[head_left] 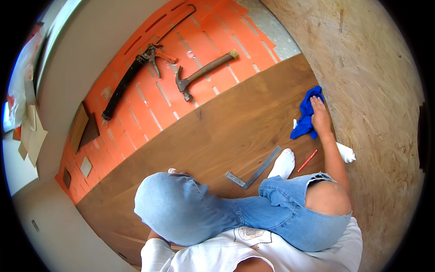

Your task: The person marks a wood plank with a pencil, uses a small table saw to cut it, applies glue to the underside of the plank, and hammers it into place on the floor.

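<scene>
My right hand (pixel 320 117) presses a bunched blue cloth (pixel 304 119) onto the brown wood plank floor (pixel 217 127), fingers together on it. A small white bit shows at the cloth's left edge. Of my left hand (pixel 182 172), only a sliver shows past my bent left knee; its fingers are mostly hidden, with something small and white beside them. Between my legs and the cloth lie a metal try square (pixel 263 168) and a red pencil or marker (pixel 307 160). My white-socked feet rest near these.
Orange slotted underlay (pixel 140 99) covers the floor beyond the planks. A claw hammer (pixel 204 72) and a black caulking gun (pixel 131 79) lie on it. At right is a bare wood-strand board (pixel 371 90). Wood offcuts (pixel 79 124) lean by the left wall.
</scene>
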### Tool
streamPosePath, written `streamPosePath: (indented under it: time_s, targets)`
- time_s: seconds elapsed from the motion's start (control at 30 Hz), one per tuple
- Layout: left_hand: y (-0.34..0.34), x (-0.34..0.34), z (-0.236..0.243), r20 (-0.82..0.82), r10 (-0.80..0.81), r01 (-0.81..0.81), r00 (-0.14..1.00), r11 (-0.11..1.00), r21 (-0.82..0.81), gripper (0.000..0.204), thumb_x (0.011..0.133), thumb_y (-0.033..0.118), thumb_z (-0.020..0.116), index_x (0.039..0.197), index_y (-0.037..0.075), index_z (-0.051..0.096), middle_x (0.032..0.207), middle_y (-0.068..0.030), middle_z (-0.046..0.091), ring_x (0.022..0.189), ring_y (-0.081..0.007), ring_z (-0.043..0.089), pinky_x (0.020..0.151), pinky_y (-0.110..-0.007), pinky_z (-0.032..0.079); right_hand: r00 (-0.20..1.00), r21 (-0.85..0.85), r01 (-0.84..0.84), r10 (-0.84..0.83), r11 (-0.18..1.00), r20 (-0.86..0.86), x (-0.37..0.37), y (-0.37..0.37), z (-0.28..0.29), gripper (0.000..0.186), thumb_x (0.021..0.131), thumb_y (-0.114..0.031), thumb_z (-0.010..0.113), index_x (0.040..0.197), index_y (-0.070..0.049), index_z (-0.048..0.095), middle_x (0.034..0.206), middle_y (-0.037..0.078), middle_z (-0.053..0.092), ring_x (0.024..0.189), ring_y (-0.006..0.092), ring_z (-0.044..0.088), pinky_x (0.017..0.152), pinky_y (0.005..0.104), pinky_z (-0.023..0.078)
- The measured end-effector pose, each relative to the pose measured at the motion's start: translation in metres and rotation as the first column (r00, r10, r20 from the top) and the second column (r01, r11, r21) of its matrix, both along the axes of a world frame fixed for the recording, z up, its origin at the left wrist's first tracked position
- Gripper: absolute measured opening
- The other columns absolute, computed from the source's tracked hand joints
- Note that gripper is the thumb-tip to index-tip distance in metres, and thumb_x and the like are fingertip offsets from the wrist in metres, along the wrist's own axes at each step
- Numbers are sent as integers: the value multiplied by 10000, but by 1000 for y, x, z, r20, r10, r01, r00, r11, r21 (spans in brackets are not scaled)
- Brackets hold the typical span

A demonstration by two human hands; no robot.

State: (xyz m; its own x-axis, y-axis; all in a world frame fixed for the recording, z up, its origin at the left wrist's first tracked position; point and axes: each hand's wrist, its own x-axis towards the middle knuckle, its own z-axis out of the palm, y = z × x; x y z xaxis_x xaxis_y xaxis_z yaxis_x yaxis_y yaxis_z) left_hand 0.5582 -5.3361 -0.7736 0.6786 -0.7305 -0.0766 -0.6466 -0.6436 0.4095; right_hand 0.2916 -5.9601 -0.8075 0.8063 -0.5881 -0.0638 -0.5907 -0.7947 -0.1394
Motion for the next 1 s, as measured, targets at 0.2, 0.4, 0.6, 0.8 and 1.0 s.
streamPosePath:
  time_s: [0.2, 0.4, 0.6, 0.8, 1.0]
  targets:
    - [6, -8, 1, -2, 15, -14, 1000, 999, 29, 287, 838, 10, 661, 1119, 64, 679, 1048, -166, 641, 937, -371, 649, 804, -432, 537, 990, -111, 30, -14, 993, 144, -6, 42, 19, 521, 883, 7, 600, 1402, -18, 556, 1523, 212, 482, 1408, 410, 442, 1169, 506, 344]
    - [-4, -14, -9, -39, 8, -6, 999, 999, 38, 302, 831, 12, 663, 1127, 67, 679, 1055, -166, 644, 946, -374, 651, 813, -435, 540, 877, -87, 474, -460, 876, 138, -137, 178, 13, 548, 776, -187, 845, 1228, -27, 581, 1190, 201, 556, 1109, 417, 545, 948, 534, 460]
    - [-10, -12, -14, -53, 6, -4, 999, 999, 40, 317, 823, 14, 665, 1135, 69, 679, 1062, -166, 647, 955, -378, 652, 821, -437, 543, 559, 429, 735, -827, 525, 53, -189, 209, -44, 513, 793, -127, 819, 1224, -25, 558, 876, 121, 655, 711, 306, 671, 695, 444, 557]
    - [2, -13, -23, -7, 24, -24, 1000, 1000, 16, 363, 776, 26, 684, 1131, 96, 688, 1057, -143, 666, 936, -375, 659, 795, -454, 550, 583, 253, 794, -811, 553, -55, -177, 189, -45, 346, 746, -119, 729, 1074, -72, 633, 804, 84, 649, 684, 265, 652, 692, 406, 549]
    - [-29, -11, -15, -90, -331, 325, 939, 943, -71, 416, 773, 109, 700, 1183, 56, 656, 1042, -162, 638, 911, -371, 617, 781, -464, 509, 903, 69, 379, -385, 923, 192, -85, 113, 14, 68, 929, -49, 576, 938, 15, 555, 959, 223, 527, 924, 443, 539, 820, 532, 444]
